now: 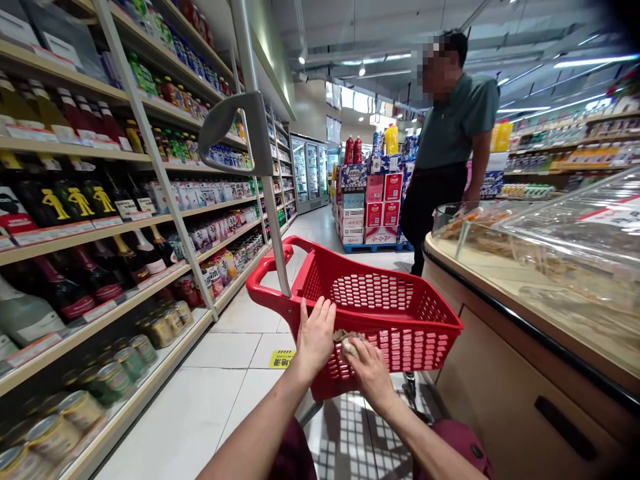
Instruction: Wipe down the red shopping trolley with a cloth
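A red plastic shopping basket cart (395,317) with perforated sides and a tall grey handle (250,133) stands right before me on its wheels. My left hand (316,335) holds the near rim close to the handle end, fingers over the edge and thumb apart. Just to its right, my right hand (369,368) presses a crumpled, dirty-looking pale cloth (346,340) against the outside of the basket's near wall. Part of the cloth is hidden under the fingers. Inside the basket, the visible portion shows only red mesh.
Shelves of bottles and cans (150,260) line the left side. On the right, a display counter (480,307) under clear covers stands close to the basket. A person (450,147) stands beyond it, near stacked drink cartons (383,207). A yellow floor sticker (281,359) lies on the tiles.
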### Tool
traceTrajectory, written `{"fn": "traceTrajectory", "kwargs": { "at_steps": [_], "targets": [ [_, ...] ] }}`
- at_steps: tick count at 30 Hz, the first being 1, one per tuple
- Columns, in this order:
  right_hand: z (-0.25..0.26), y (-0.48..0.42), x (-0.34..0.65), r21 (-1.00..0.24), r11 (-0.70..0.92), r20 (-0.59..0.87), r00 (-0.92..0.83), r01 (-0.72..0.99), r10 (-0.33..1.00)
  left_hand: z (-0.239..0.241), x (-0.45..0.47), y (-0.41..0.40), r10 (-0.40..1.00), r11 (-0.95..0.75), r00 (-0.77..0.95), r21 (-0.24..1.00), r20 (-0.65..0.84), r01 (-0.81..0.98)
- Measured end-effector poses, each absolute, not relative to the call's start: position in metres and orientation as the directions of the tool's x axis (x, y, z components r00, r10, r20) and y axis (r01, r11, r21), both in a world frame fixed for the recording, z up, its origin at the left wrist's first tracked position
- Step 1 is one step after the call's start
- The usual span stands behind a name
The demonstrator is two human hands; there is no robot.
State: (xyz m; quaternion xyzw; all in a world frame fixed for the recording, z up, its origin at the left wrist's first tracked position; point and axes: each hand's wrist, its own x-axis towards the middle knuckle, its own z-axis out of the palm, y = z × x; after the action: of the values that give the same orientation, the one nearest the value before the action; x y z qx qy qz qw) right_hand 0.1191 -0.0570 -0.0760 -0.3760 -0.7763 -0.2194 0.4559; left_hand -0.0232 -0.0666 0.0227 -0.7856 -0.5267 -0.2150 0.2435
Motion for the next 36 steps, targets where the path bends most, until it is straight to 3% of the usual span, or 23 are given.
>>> {"fn": "traceTrajectory", "kwargs": {
  "at_steps": [5,12,17,23,26,29,32,36],
  "targets": [
    [-0.064,-0.045,0.147,-0.112,0.535,0.906,-0.135,0.837,0.401,0.014,-0.017,-0.062,0.772,-0.254,0.284,-0.134,0.569,0.958],
    [-0.095,-0.055,0.173,-0.096,0.516,0.821,-0.225,0.851,0.525,0.014,-0.002,-0.061,0.779,-0.307,0.336,-0.144,0.530,0.941],
    [-0.074,-0.040,0.188,-0.150,0.394,0.875,-0.064,0.907,0.480,0.004,0.017,-0.057,0.795,-0.318,0.334,-0.121,0.507,0.940],
    [-0.088,-0.045,0.208,-0.123,0.375,0.843,-0.102,0.919,0.527,-0.003,0.018,-0.055,0.770,-0.318,0.328,-0.116,0.548,0.941],
    [-0.071,-0.041,0.198,-0.152,0.382,0.861,-0.067,0.912,0.504,-0.002,0.024,-0.054,0.770,-0.302,0.313,-0.115,0.556,0.946],
    [-0.049,-0.027,0.196,-0.151,0.362,0.821,-0.088,0.920,0.565,-0.001,0.029,-0.052,0.769,-0.296,0.307,-0.114,0.561,0.948],
    [-0.045,-0.018,0.226,-0.168,0.240,0.745,-0.036,0.956,0.666,0.001,0.030,-0.049,0.767,-0.289,0.297,-0.107,0.569,0.951],
    [-0.050,-0.019,0.274,-0.299,-0.025,0.656,0.225,0.954,0.721,0.003,0.031,-0.047,0.775,-0.281,0.271,-0.073,0.571,0.957]
  ]
}}
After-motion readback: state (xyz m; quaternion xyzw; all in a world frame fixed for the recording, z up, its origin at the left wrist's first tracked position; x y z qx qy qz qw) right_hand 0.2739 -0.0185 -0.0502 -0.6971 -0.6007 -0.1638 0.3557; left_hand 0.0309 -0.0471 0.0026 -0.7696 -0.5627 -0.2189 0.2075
